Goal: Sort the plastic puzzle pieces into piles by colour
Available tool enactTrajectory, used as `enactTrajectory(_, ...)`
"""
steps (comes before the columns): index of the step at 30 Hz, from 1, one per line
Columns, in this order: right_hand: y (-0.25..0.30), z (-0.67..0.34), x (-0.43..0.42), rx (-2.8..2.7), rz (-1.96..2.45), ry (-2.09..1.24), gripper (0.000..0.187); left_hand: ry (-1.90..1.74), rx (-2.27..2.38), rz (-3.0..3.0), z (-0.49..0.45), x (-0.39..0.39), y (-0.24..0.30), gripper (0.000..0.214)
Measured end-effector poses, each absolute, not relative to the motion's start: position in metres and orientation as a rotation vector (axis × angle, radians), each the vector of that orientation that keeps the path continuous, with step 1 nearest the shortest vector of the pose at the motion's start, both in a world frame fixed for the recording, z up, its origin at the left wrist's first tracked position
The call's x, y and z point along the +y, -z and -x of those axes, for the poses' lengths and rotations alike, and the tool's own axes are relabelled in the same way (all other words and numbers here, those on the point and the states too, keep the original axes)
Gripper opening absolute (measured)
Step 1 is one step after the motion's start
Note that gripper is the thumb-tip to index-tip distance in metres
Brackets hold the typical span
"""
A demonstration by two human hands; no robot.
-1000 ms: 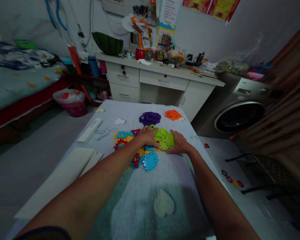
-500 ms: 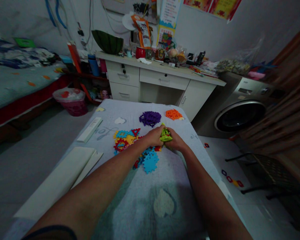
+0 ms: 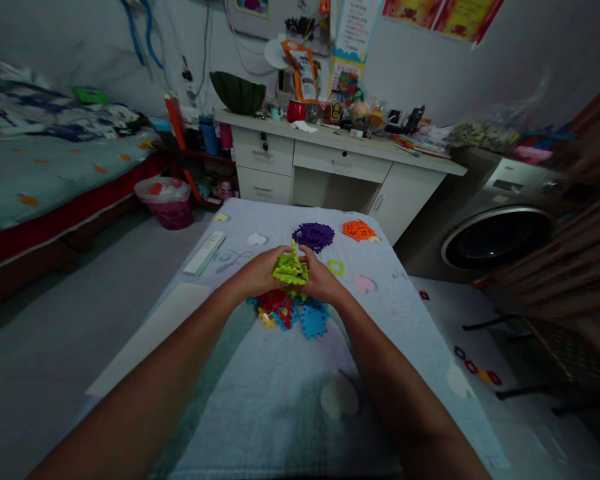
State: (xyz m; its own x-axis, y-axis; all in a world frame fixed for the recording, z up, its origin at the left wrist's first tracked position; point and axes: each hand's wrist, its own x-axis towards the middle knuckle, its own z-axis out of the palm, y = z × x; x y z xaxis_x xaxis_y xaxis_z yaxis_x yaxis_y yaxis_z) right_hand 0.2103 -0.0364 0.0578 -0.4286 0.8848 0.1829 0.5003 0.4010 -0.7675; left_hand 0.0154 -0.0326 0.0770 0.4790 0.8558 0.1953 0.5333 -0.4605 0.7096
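At the middle of the table (image 3: 275, 393), the left hand (image 3: 267, 268) and right hand (image 3: 319, 275) are pressing a clump of lime-green pieces (image 3: 291, 269) between them, left hand gripping from 9 o'clock, right from 3. Cannot tell whether the clump is touching the mixed heap (image 3: 286, 312) of blue, red and yellow pieces, which is lying just beside at 6. Single green ring (image 3: 331, 267) is lying apart at 3. Purple pile (image 3: 314, 237) is sitting at 1, orange pile (image 3: 359, 231) at 2. White box (image 3: 205, 253) is resting at 9.
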Motion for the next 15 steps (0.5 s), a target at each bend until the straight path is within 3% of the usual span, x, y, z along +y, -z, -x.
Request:
enactTrajectory(4, -0.051, -0.194, -0.052, -2.088, 1.265, -0.807, 0.099, -0.748, 1.314, -2.239, 0.014, -0.040, -0.057, 0.072)
enactTrajectory(15, -0.051, -0.206, -0.064, -2.473, 1.499, -0.402, 0.067, -0.572, 1.562, -2.322, 0.008, -0.064, -0.033, 0.059)
